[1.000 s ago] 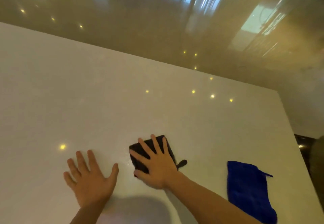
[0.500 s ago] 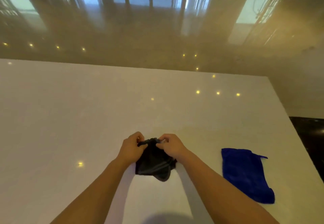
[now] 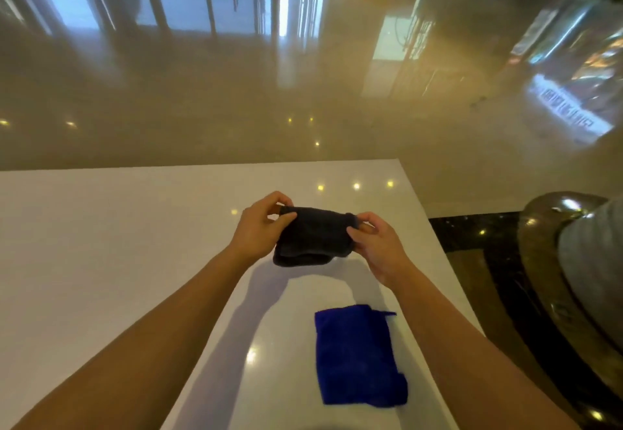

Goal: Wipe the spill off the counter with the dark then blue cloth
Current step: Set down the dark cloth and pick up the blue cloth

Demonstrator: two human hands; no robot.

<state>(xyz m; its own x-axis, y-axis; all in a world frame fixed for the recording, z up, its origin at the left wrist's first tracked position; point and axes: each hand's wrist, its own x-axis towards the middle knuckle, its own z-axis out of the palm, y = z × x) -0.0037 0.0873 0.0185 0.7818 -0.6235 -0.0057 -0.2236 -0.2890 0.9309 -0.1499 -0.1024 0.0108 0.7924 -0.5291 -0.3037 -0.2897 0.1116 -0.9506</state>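
Observation:
The dark cloth [image 3: 312, 237] hangs folded in the air above the white counter [image 3: 101, 244]. My left hand [image 3: 261, 227] pinches its left top corner and my right hand [image 3: 377, 247] pinches its right top corner. The blue cloth [image 3: 357, 355] lies flat on the counter nearer to me, between my forearms and close to the right one. No spill shows on the glossy surface.
The counter's far edge [image 3: 236, 164] and right edge [image 3: 438, 254] are close to my hands. Beyond lies a shiny beige floor [image 3: 303, 75]. A dark polished rounded object [image 3: 556, 261] stands to the right of the counter.
My right hand lifted off the dark cloth it was pressing flat, and both hands picked the cloth up and raised it off the counter. The view tilted up toward the floor.

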